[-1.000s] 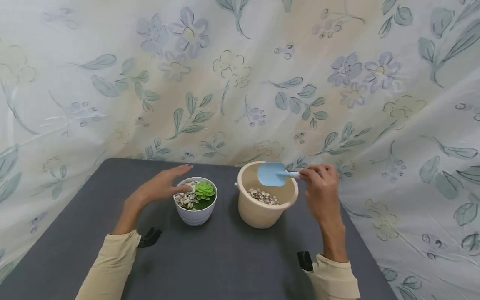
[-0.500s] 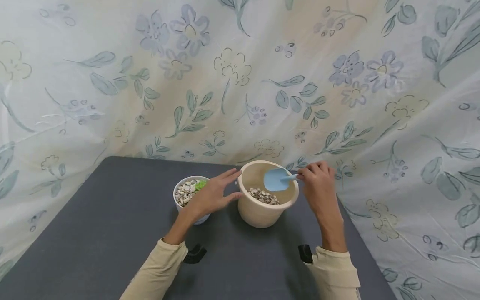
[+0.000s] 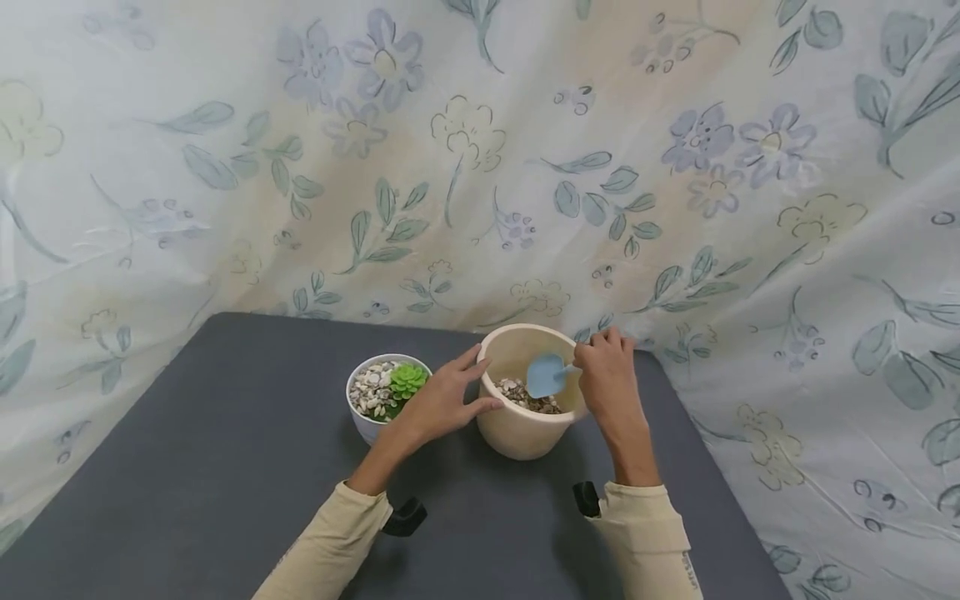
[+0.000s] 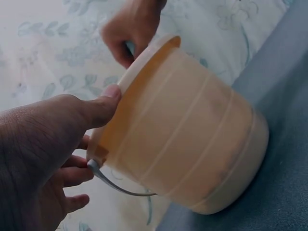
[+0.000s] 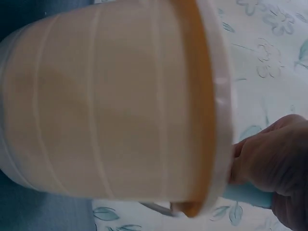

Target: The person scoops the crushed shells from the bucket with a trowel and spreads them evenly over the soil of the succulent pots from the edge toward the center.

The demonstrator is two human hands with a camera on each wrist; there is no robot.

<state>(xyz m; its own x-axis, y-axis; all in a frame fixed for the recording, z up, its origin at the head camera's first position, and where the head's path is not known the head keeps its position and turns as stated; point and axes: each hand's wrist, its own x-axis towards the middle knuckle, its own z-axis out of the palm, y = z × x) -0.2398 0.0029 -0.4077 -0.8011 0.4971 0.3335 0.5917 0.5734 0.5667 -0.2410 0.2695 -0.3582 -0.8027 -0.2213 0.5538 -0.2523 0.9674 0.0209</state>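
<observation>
In the head view, a cream bucket (image 3: 522, 437) with a layer of pebbles (image 3: 515, 390) inside stands on the table. My left hand (image 3: 438, 402) rests against its left rim, fingers spread; the left wrist view shows the thumb (image 4: 107, 101) touching the rim near the grey handle (image 4: 120, 187). Over the right rim, my right hand (image 3: 611, 383) grips a small light-blue shovel (image 3: 546, 375), its blade tilted down inside the bucket near the pebbles. The right wrist view shows part of the shovel's handle (image 5: 250, 195) below the fingers; the bucket's rim and wall hide the blade there.
Left of the bucket, partly behind my left hand, stands a white pot (image 3: 363, 427) with pale pebbles and a green succulent (image 3: 408, 380). Both stand on a dark grey table (image 3: 247, 433). A floral-patterned cloth (image 3: 465, 208) hangs behind and along the right side.
My left hand has moved right, from above the white pot to the bucket's rim. The right hand has shifted left and lowered the shovel's blade deeper into the bucket.
</observation>
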